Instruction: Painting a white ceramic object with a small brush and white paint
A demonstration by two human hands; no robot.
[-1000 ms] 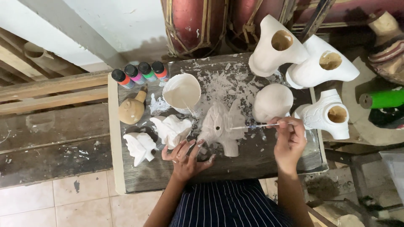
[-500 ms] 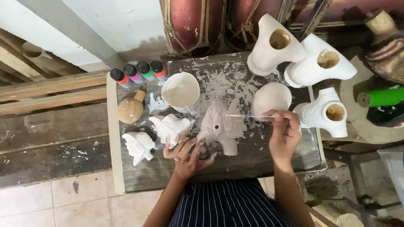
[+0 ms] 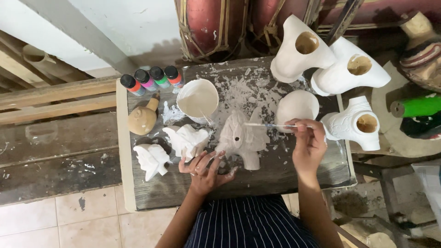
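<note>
- On the paint-splashed wooden table (image 3: 275,177), near its middle, lies a white plaster figurine (image 3: 242,138); it looks like an elephant lying flat, though the shape is hard to read.
- The right hand (image 3: 308,146) pinches a thin brush (image 3: 271,125) between thumb and fingertips; the brush points to the left, and its tip is on or just above the upper part of the figurine.
- The left hand (image 3: 204,169) rests on the table at the near left side of the figurine, fingers spread, the fingertips touching or almost touching its edge. It grips nothing.
- To the left of this hand stand two smaller white figurines (image 3: 186,140) (image 3: 150,158), close together, and a tan gourd-shaped piece (image 3: 142,118) a little farther.
- A white cup of pale paint (image 3: 198,99) stands just beyond the figurine on the far left side, near enough for the brush.
- Four small paint bottles (image 3: 151,78) with coloured bodies and black caps stand in a row at the far left corner.
- On the right side are a round white piece (image 3: 296,105) and three big white hollow forms (image 3: 330,69).
- For good work, I think the left fingers should press the figurine steady, and the brush should carry little paint and move in short, light strokes so the small hole and the folds do not fill.
- The wrist should stay clear of wet surface.
</note>
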